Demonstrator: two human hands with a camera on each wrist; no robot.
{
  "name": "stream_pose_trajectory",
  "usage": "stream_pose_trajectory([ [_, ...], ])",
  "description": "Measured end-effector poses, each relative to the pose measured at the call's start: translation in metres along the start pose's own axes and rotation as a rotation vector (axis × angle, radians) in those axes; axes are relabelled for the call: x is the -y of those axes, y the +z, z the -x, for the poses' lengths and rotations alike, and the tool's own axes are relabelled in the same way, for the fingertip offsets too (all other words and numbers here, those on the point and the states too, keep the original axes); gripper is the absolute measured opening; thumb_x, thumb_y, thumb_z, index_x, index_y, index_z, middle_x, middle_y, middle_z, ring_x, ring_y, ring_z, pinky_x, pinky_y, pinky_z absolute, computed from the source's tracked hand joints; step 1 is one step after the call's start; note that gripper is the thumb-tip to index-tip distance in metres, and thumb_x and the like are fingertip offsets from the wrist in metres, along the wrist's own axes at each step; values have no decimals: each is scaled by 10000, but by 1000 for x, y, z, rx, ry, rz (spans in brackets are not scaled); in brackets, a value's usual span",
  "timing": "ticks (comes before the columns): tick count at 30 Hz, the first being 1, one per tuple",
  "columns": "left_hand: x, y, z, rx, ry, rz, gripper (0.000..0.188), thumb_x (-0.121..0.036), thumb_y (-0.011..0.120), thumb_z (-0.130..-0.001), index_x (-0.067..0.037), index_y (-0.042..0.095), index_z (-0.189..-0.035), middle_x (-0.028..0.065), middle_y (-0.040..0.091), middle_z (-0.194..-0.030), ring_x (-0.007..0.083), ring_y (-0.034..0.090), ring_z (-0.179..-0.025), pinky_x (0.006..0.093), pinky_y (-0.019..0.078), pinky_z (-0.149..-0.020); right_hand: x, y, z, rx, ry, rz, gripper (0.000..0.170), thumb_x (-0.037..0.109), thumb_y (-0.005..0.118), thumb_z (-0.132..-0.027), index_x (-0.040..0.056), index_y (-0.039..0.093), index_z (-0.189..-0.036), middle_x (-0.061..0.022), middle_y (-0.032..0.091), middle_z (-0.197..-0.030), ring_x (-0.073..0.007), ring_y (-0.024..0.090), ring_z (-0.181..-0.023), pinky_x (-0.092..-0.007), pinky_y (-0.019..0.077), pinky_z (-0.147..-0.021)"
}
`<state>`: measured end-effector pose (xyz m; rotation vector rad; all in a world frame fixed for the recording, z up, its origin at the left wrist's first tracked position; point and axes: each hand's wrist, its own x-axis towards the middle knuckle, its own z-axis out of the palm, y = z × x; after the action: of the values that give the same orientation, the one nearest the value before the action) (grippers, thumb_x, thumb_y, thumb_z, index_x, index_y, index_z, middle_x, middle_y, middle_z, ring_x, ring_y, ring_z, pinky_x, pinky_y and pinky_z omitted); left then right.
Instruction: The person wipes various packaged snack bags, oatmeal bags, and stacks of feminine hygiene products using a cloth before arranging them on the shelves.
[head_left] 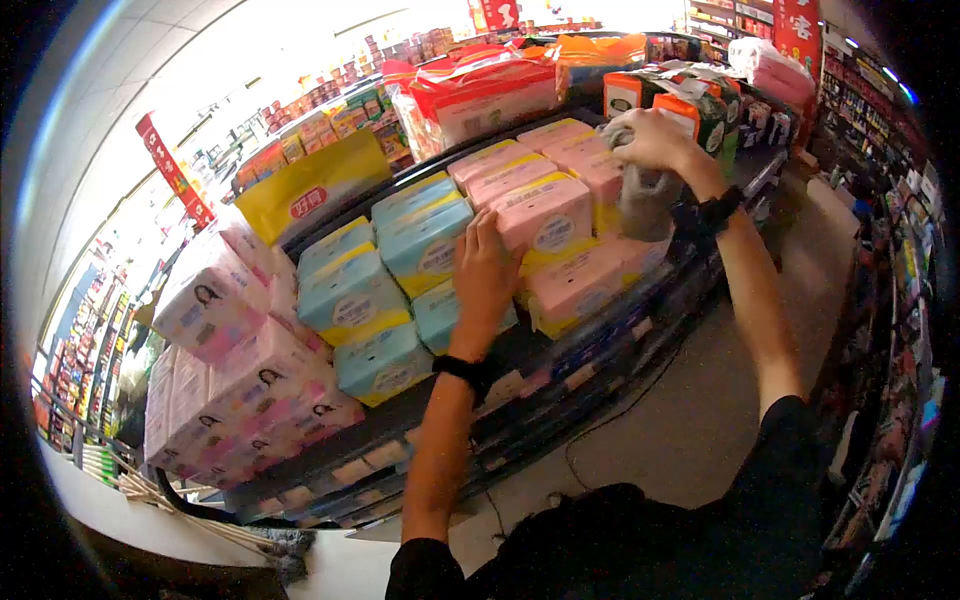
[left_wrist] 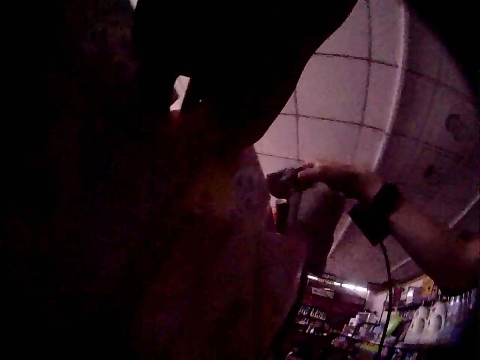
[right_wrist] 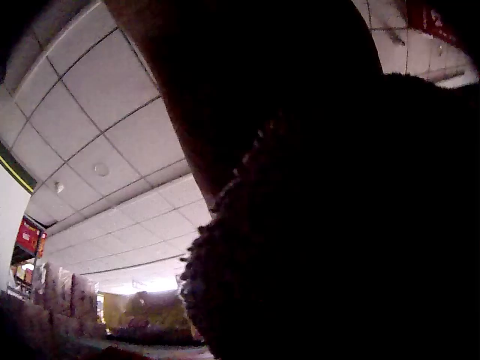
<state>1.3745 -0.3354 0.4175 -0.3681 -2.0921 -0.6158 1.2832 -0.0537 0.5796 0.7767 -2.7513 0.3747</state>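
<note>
My right hand (head_left: 655, 140) grips a grey cloth (head_left: 648, 203), which hangs down beside the right end of the pink tissue packs (head_left: 545, 215). In the right wrist view the cloth's fuzzy edge (right_wrist: 196, 289) shows against the ceiling, the rest being dark. My left hand (head_left: 485, 275) rests with its fingers extended against the front of the stack, where the pink packs meet the blue tissue packs (head_left: 425, 240). The left wrist view is mostly dark, with the right hand (left_wrist: 337, 178) raised at its right side.
White-and-pink tissue packs (head_left: 235, 375) are piled at the shelf's left end. Behind the stack stand a yellow sign (head_left: 315, 190) and large red-topped packs (head_left: 480, 95). Orange-and-green packs (head_left: 690, 105) stand beyond my right hand. A cable (head_left: 615, 415) trails below the shelf, and stocked shelves line the right aisle.
</note>
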Motion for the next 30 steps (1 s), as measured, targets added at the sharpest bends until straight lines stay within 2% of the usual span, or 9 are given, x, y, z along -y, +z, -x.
stream_pose_trajectory([
  [3,-19,9,-9,60,58,-195,607,-202,707,-844,-20,464,-1370,193,463,-1439,396,423,-1329,476,388,-1078,-16,-18,1,-194,138,48,457,251,726,-717,134,715,-1158,-126,719,-1088,-321,679,-1012,-414,543,-880],
  [7,-83,30,-25,162,133,-362,636,-213,652,-859,-5,423,-1414,194,389,-1498,380,315,-1420,488,322,-1138,-19,9,-26,-2,-78,98,450,252,717,-725,178,714,-1169,-156,700,-1122,-342,669,-1022,-425,541,-886],
  [9,-86,71,-44,143,229,-455,645,-208,657,-839,12,426,-1399,188,420,-1477,361,357,-1398,476,344,-1118,-9,33,-33,224,46,129,441,265,706,-736,207,716,-1173,-160,691,-1142,-352,660,-1037,-435,532,-915],
  [12,-82,106,-73,215,294,-508,633,-207,655,-814,33,447,-1361,168,486,-1427,324,450,-1329,454,390,-1067,-20,49,-37,48,95,170,434,257,699,-740,216,721,-1172,-158,692,-1139,-354,658,-1037,-436,531,-922],
  [16,-81,102,-82,396,196,-369,556,-202,644,-803,27,499,-1288,147,563,-1358,284,565,-1202,426,440,-986,-47,39,-41,137,180,278,425,283,686,-757,217,723,-1175,-172,683,-1159,-355,654,-1052,-439,528,-923],
  [19,-80,98,-75,319,287,-434,535,-182,639,-806,37,504,-1275,163,563,-1351,294,568,-1197,418,445,-981,-68,34,-26,41,277,245,382,357,664,-785,204,734,-1128,-156,717,-1055,-367,680,-976,-445,546,-880],
  [20,-80,95,-79,464,194,-324,614,-204,643,-806,37,470,-1344,207,450,-1453,331,430,-1351,417,349,-1110,-61,33,-14,-52,311,256,354,376,676,-786,184,738,-1076,-127,731,-1002,-353,694,-928,-452,555,-840],
  [23,-79,86,-60,277,347,-286,715,-225,654,-796,56,409,-1405,245,376,-1511,354,332,-1429,437,283,-1169,-60,43,16,-312,263,244,353,386,684,-793,158,733,-1058,-120,734,-1001,-352,697,-922,-452,556,-826],
  [30,-75,41,64,495,454,-391,712,-112,608,-808,61,361,-1452,234,398,-1497,352,358,-1419,440,295,-1169,-63,118,111,-71,26,141,424,214,715,-751,146,684,-1168,-94,619,-1271,-332,555,-1174,-413,493,-986],
])
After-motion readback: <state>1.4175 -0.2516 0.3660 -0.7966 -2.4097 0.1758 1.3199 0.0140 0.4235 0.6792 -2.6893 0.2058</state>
